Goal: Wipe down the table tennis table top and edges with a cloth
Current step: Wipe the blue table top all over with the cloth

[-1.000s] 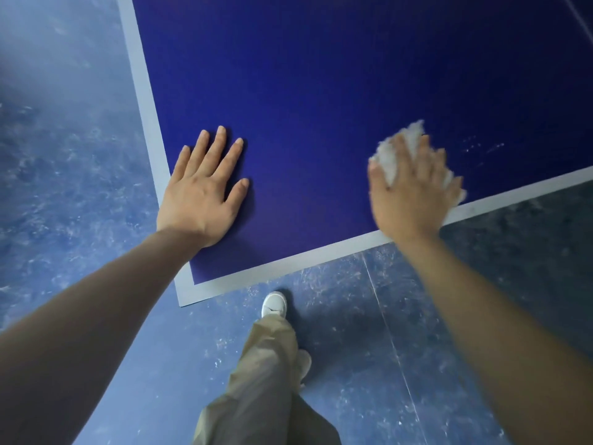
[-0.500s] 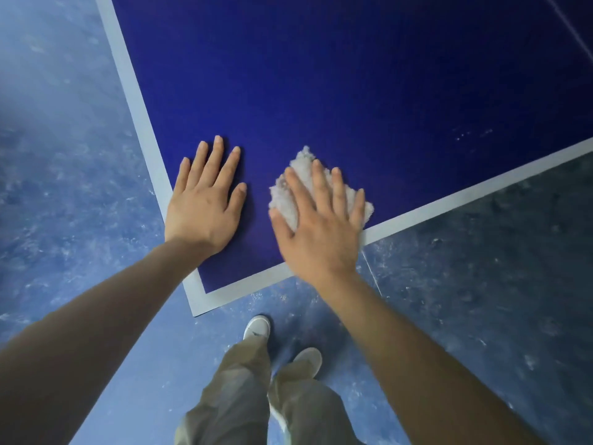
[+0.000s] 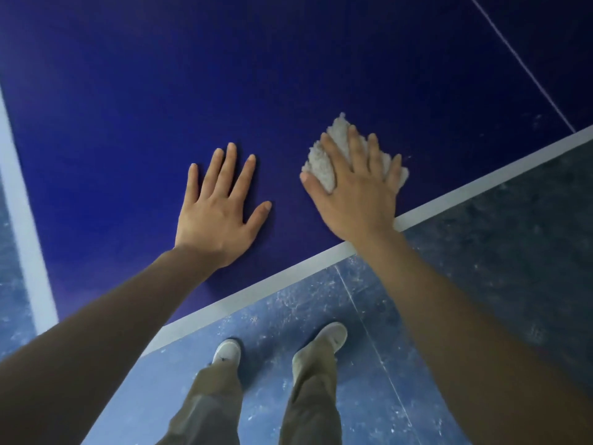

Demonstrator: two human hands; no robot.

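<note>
Cloth [image 3: 324,162], pale and fluffy, lies bunched on the dark blue desk [image 3: 288,75] near its white-lined front edge, pinned under the right hand [image 3: 356,194], whose fingers are spread straight over it and press it flat. Beside it, apart from the cloth, the left hand [image 3: 218,216] rests palm down on the bare surface with fingers splayed wide, holding nothing. Below the edge, two white shoes [image 3: 227,351] and olive trousers [image 3: 211,406] stand on the mottled blue floor [image 3: 481,252].
</note>
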